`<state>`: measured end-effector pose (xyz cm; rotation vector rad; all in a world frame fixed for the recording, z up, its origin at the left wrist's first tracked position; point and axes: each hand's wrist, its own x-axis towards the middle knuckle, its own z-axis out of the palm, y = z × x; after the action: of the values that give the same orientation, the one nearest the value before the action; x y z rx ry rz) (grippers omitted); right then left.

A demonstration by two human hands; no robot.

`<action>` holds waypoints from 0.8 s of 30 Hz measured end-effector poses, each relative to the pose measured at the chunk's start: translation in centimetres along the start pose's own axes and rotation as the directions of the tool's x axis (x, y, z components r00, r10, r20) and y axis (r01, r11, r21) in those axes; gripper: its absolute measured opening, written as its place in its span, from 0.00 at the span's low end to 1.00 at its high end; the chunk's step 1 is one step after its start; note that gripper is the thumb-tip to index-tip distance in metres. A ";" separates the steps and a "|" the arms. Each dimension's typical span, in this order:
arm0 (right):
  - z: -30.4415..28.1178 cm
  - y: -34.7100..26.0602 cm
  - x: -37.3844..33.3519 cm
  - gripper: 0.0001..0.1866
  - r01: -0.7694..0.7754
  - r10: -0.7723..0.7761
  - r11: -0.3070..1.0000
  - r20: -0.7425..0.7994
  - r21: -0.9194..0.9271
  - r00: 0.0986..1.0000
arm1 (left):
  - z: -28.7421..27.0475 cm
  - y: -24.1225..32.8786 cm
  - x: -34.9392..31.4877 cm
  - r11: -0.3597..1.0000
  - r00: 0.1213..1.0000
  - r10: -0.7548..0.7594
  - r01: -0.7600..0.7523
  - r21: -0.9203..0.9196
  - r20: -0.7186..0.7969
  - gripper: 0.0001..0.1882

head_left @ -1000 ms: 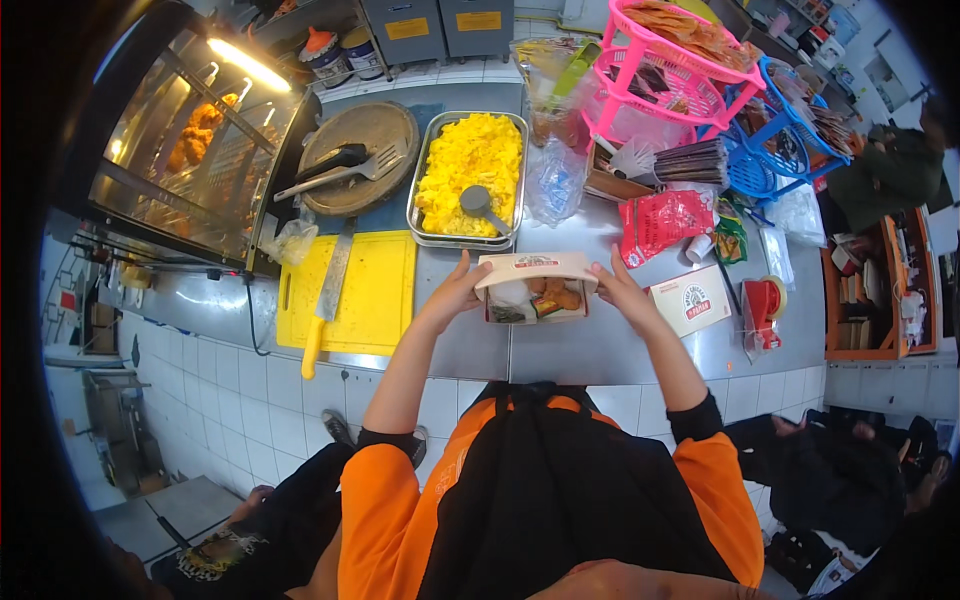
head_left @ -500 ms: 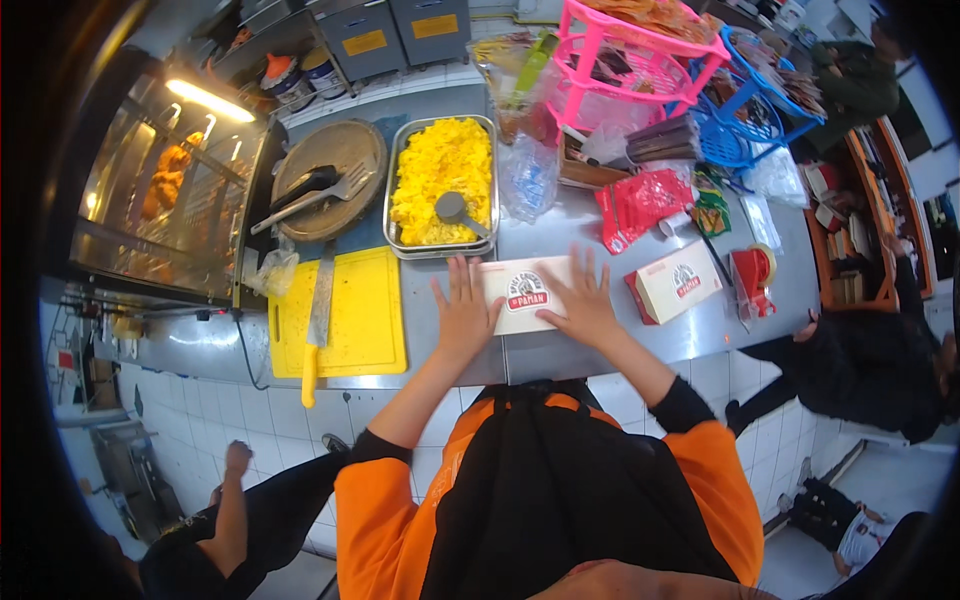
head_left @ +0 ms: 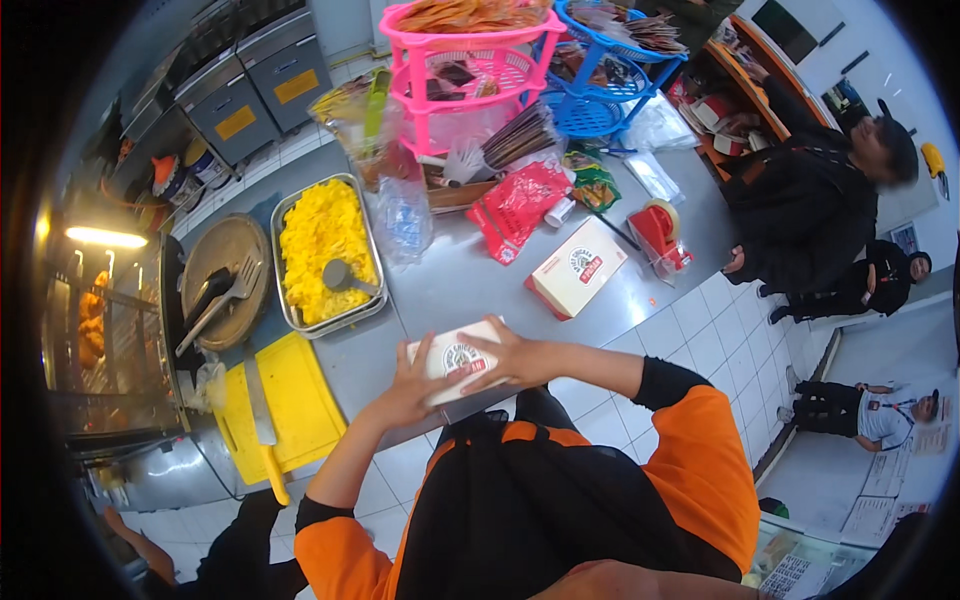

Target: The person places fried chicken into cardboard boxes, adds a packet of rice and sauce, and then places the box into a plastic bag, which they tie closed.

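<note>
Food warmer: left of the tray, its lamp lit.
Chopping block: just left of the tray, between it and the warmer.
Yellow board: nearer the person than the tray, a knife along its left side.
Tray contents: chopped yellow food and a grey scoop.
Left hand: fingers spread and bent around the box's left end, thumb across the lid.
Box: right of the tray and nearer the person, lid down; whether it is lifted, I cannot tell.
Right hand: fingers fanned over the lid's right half, gripping that end.
Second box: well right of the tray, untouched.
Two-handed step: apparently steadying the closed box.
Moving it: would call for even, light pressure from both hands.
</note>
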<state>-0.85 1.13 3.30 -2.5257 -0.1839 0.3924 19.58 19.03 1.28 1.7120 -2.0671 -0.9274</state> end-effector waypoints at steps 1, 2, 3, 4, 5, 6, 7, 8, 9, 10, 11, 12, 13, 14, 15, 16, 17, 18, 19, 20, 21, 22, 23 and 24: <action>-0.3 -0.5 -0.5 0.35 -0.012 0.011 0.998 0.011 0.056 1.000 | 0.1 0.2 0.2 1.000 1.000 0.022 -0.022 -0.003 0.015 0.43; -0.4 -0.5 -1.0 0.35 -0.023 0.021 0.994 0.023 0.111 1.000 | 0.1 0.5 0.5 0.999 0.999 0.043 -0.043 -0.008 0.028 0.44; 0.0 -0.4 -1.3 0.30 -0.025 0.021 0.991 0.029 0.128 0.999 | -0.2 1.1 0.5 1.000 0.997 0.023 -0.022 -0.018 0.080 0.43; 0.6 -0.3 -1.7 0.29 0.003 -0.002 0.997 -0.016 0.081 1.000 | -0.1 1.4 0.5 1.000 0.995 0.005 -0.005 0.001 0.100 0.42; 1.3 0.0 -2.1 0.27 0.028 -0.026 0.999 -0.059 0.032 0.998 | 0.0 1.5 0.5 1.000 0.993 -0.013 0.011 0.020 0.120 0.42; 2.0 0.5 -2.1 0.25 0.053 -0.056 0.998 -0.100 -0.026 0.993 | -0.1 1.6 0.4 0.999 0.991 -0.033 0.028 0.044 0.132 0.41; 2.3 1.1 -2.2 0.23 0.121 -0.114 0.992 -0.156 0.040 0.981 | -1.0 2.4 0.5 1.000 0.988 -0.023 0.021 0.017 0.155 0.39; 2.5 1.9 -2.4 0.23 0.129 -0.126 0.992 -0.173 0.010 0.977 | -1.0 2.7 1.1 0.999 0.992 -0.033 0.030 0.027 0.124 0.40; 2.6 2.3 -2.6 0.23 0.143 -0.142 0.990 -0.190 -0.012 0.971 | -0.9 3.1 1.2 0.998 0.994 -0.051 0.048 0.035 0.099 0.40; 2.7 2.7 -2.9 0.23 0.155 -0.158 0.987 -0.207 -0.034 0.965 | -0.6 3.7 1.5 0.997 0.995 -0.068 0.065 0.042 0.074 0.41; 3.0 3.3 -3.3 0.22 0.156 -0.156 0.988 -0.191 -0.015 0.969 | -0.1 4.5 2.0 0.981 0.988 -0.150 0.147 0.130 0.020 0.41; 2.8 3.3 -3.5 0.21 0.151 -0.150 0.988 -0.217 -0.015 0.965 | 0.7 5.5 2.3 0.947 0.971 -0.234 0.239 0.217 -0.047 0.41; 2.5 3.2 -3.7 0.19 0.141 -0.140 0.990 -0.241 -0.014 0.960 | 1.3 6.2 3.1 0.898 0.945 -0.305 0.327 0.294 -0.120 0.42; 2.3 3.2 -4.2 0.18 0.129 -0.128 0.991 -0.266 -0.013 0.955 | 2.0 6.2 4.4 0.888 0.951 -0.273 0.307 0.343 -0.145 0.42; 2.7 3.7 -4.8 0.16 0.148 -0.155 0.988 -0.350 -0.047 0.924 | 2.9 6.2 5.4 0.871 0.954 -0.252 0.297 0.391 -0.164 0.43; 3.0 4.8 -5.3 0.13 0.159 -0.181 0.983 -0.439 -0.087 0.880 | 2.7 6.6 6.6 0.849 0.958 -0.223 0.282 0.447 -0.181 0.44; 3.3 5.9 -6.1 0.12 0.165 -0.206 0.978 -0.523 -0.126 0.827 | 2.6 7.3 7.7 0.868 0.969 -0.151 0.225 0.443 -0.197 0.41; 1.9 6.0 -7.8 0.10 0.061 -0.018 0.997 -0.662 0.043 0.749 | 2.6 7.5 8.1 0.879 0.957 -0.167 0.254 0.403 -0.239 0.41; 0.2 6.5 -10.7 0.09 -0.024 0.189 0.974 -0.746 0.226 0.639 | 2.8 7.6 8.8 0.893 0.944 -0.174 0.272 0.358 -0.282 0.41; -0.2 8.8 -13.7 0.06 -0.110 0.031 0.994 -0.939 -0.008 0.343 | 3.1 7.9 9.5 0.906 0.931 -0.185 0.286 0.312 -0.316 0.41; 0.6 11.5 -16.7 0.05 -0.089 0.180 0.979 -0.983 0.181 -0.028 | 3.4 8.5 10.2 0.907 0.899 -0.165 0.300 0.296 -0.406 0.40; -0.7 12.5 -20.3 0.05 -0.366 0.193 0.894 -0.960 0.257 -0.203 | 4.4 8.6 10.0 0.907 0.840 -0.208 0.357 0.222 -0.500 0.40; -1.5 13.7 -23.6 0.08 -0.370 0.343 0.816 -0.887 0.444 -0.309 | 5.4 8.9 9.9 0.905 0.772 -0.245 0.400 0.148 -0.587 0.40; -2.2 14.4 -25.9 0.11 -0.389 0.516 0.666 -0.769 0.637 -0.377 | 5.9 9.2 10.3 0.903 0.697 -0.275 0.424 0.071 -0.663 0.40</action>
<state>-24.03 -17.46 3.11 -1.8187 1.5695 -1.3559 6.45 11.62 1.06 2.1964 -1.4356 -0.1160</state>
